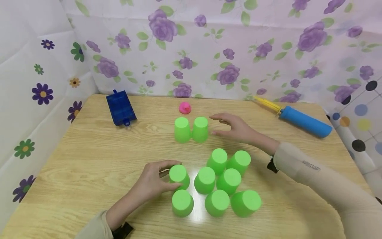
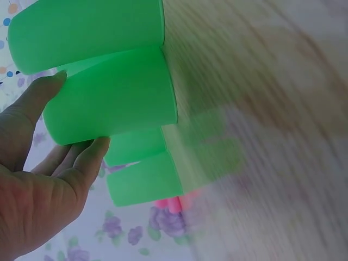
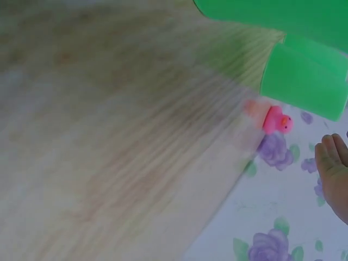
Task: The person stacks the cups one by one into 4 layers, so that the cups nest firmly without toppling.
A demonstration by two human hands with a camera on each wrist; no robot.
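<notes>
My left hand (image 1: 150, 179) holds an upside-down green cup (image 1: 179, 177) standing on the table, with the thumb on its near side and the fingers on its far side. The left wrist view shows thumb and fingertips against this cup's wall. Another green cup (image 1: 182, 203) stands just in front of it. Farther back, two inverted green cups (image 1: 182, 130) stand side by side. Just right of that pair is my right hand (image 1: 234, 127), its thumb and fingers spread apart with nothing between them. The right wrist view shows the right hand (image 3: 333, 179) apart from the cups.
Several more inverted green cups (image 1: 228, 181) are grouped right of the left hand. A pink rubber duck (image 1: 185, 108) sits behind the back pair. A dark blue plastic tray (image 1: 120, 108) lies at back left, a blue hand pump (image 1: 304, 121) at back right. Flowered cloth (image 1: 203, 59) hangs behind the table.
</notes>
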